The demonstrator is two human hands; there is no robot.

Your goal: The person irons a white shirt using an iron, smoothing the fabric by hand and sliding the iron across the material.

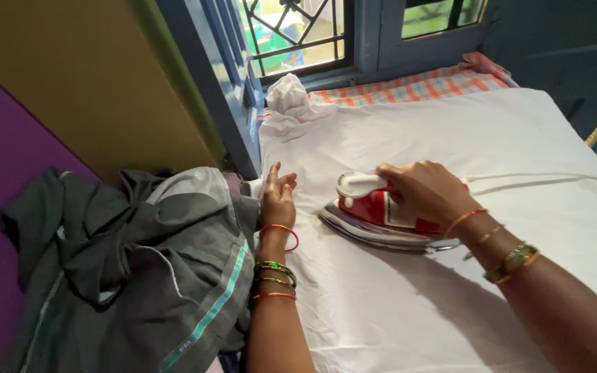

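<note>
A red and white electric iron [374, 211] rests flat on a white cloth [450, 145] spread over the table. My right hand [426, 190] grips its handle from above. My left hand [278, 197] lies flat with fingers apart on the cloth's left edge, just left of the iron's tip. Both wrists wear coloured bangles. The iron's white cord [540, 179] trails off to the right across the cloth.
A heap of dark grey garments [133, 262] lies at the left beside the table. A bunched white piece [288, 93] sits near the barred window [298, 31]. An orange checked cloth [416, 86] shows under the white one at the far edge.
</note>
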